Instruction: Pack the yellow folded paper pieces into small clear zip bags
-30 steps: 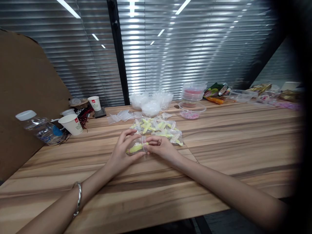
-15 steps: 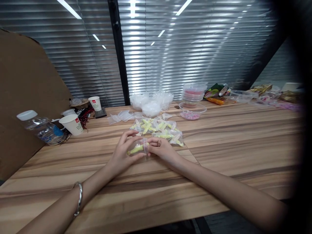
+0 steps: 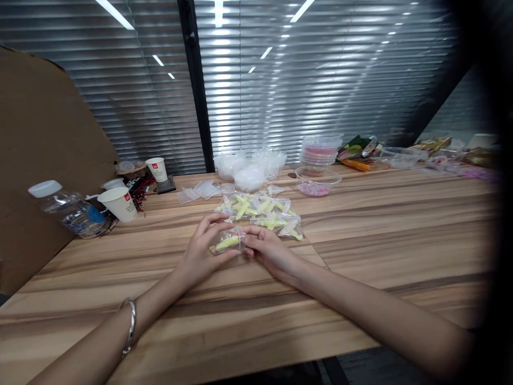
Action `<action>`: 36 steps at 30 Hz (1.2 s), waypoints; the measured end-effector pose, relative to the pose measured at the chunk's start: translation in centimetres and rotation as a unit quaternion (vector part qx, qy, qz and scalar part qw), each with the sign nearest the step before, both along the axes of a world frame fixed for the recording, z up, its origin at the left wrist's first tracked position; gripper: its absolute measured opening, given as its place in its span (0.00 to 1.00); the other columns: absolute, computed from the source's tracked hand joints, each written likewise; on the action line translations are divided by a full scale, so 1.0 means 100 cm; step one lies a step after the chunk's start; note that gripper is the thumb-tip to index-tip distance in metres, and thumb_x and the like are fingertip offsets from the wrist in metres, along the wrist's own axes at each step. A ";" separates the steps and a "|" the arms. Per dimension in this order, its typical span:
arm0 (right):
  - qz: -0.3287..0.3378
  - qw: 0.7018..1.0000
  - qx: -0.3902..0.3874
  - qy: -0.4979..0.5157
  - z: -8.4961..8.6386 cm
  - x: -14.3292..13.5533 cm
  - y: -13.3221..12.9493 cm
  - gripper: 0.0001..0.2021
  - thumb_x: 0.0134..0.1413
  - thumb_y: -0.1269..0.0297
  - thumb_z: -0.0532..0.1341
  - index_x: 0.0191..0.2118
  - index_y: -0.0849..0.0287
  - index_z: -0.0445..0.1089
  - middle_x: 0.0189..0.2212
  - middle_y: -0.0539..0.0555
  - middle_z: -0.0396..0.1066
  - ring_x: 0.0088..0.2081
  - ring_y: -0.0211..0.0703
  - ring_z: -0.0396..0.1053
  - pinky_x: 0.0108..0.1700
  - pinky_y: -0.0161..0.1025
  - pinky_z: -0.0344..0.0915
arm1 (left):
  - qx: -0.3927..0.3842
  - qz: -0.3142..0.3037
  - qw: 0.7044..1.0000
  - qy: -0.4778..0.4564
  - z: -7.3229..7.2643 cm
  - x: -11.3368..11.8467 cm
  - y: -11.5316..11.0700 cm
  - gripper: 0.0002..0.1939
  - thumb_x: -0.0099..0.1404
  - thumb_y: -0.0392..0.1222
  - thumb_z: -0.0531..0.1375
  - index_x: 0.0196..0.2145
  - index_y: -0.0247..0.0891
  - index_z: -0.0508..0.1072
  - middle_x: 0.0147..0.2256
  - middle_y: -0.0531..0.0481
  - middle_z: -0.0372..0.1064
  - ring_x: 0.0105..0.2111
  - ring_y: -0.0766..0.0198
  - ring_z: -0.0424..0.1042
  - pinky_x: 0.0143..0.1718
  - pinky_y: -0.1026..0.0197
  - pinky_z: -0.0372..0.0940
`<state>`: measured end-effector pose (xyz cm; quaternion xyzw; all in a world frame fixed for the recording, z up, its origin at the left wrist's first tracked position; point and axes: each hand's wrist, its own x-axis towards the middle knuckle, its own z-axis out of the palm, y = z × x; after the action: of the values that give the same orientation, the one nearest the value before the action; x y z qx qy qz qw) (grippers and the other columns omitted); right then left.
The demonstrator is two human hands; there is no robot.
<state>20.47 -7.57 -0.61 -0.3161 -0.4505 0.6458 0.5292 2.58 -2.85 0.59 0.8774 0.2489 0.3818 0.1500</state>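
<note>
A small clear zip bag with a yellow item inside is held between my two hands, just above the table. My left hand curves around the bag from the left, fingers over its top edge and thumb along its lower edge. At the bag's right end, my right hand pinches the zip strip between thumb and fingers. Right behind my hands lie several filled zip bags with yellow pieces in them, partly overlapping. Flat, clear empty bags are spread farther back on the left.
Behind the bags sit clear plastic bundles. A round tub with pink bits stands by stacked containers. Paper cups and a water bottle are on the left, beside a cardboard panel. Wrappers lie at the back right.
The bag has turned slightly, so its yellow item shows more plainly. My right fingers have shifted a little along the zip end; my left hand has barely moved.
</note>
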 end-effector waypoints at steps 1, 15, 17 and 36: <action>0.002 1.000 0.000 0.004 0.000 0.000 0.000 0.07 0.47 0.64 0.64 0.31 0.61 0.68 0.24 0.48 0.58 0.24 0.32 0.53 0.28 0.32 0.50 | 0.000 0.000 1.000 -0.001 0.000 0.000 0.000 0.21 0.55 0.43 0.64 0.47 0.41 0.68 0.50 0.43 0.58 0.53 0.55 0.59 0.54 0.51 0.58; -0.008 0.999 -0.004 0.033 -0.002 -0.001 0.000 0.10 0.46 0.64 0.65 0.36 0.60 0.69 0.26 0.49 0.60 0.25 0.32 0.53 0.28 0.32 0.50 | -0.014 -0.016 1.000 -0.014 -0.001 0.002 0.002 0.20 0.56 0.43 0.64 0.47 0.41 0.68 0.50 0.42 0.58 0.52 0.55 0.60 0.54 0.50 0.59; -0.002 0.999 -0.003 0.035 -0.003 0.000 0.001 0.09 0.47 0.64 0.65 0.35 0.60 0.69 0.26 0.48 0.60 0.24 0.31 0.53 0.28 0.32 0.50 | -0.019 -0.018 1.000 -0.015 -0.001 0.002 0.002 0.21 0.56 0.43 0.64 0.47 0.41 0.68 0.50 0.42 0.58 0.53 0.55 0.60 0.54 0.50 0.59; -0.008 0.994 0.083 -0.070 0.001 0.007 0.007 0.15 0.49 0.61 0.63 0.43 0.59 0.68 0.28 0.49 0.66 0.29 0.34 0.63 0.35 0.35 0.58 | -0.023 0.024 0.999 -0.011 -0.001 0.003 -0.001 0.22 0.56 0.44 0.63 0.48 0.41 0.65 0.44 0.46 0.65 0.46 0.58 0.64 0.46 0.55 0.61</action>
<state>21.13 -6.82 -0.52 -0.3198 -0.5358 0.5781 0.5258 2.90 -2.93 0.50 0.8633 0.2771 0.3888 0.1636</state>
